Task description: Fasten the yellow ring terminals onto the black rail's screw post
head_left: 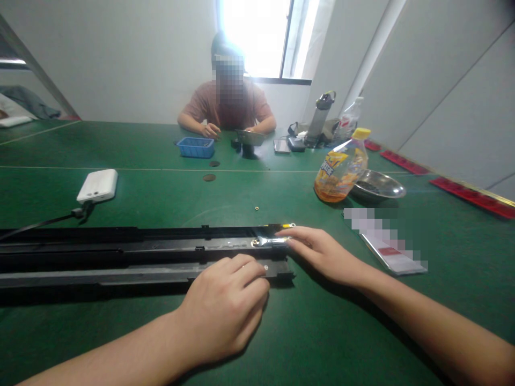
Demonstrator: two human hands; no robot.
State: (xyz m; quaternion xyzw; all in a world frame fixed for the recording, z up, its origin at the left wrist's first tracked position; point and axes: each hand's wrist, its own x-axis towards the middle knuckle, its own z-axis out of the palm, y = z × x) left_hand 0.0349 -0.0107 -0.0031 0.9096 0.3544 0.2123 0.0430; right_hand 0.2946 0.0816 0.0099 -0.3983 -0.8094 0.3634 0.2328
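Note:
Two long black rails [161,246] lie side by side, running in from the left, with grey metal strips inside. My right hand [317,249] holds the end of a silver wrench [271,241] between thumb and fingers. The wrench's other end sits around a small brass-coloured nut [255,243] on the far rail's strip. Over the near rail's right end, my left hand [231,297] is closed with its fingers curled against the rail; its fingertips are partly hidden. A small shiny fastener [266,267] shows beside them. Past my right fingers lies a yellow-sleeved ring terminal [290,225].
A small brass ring [256,208] lies beyond the rails on the green table [169,198]. Around it are a white box with a cable [97,185], a blue basket [196,147], a drink bottle [340,169], a metal bowl [382,185] and a phone [392,249]. A person [227,102] sits opposite.

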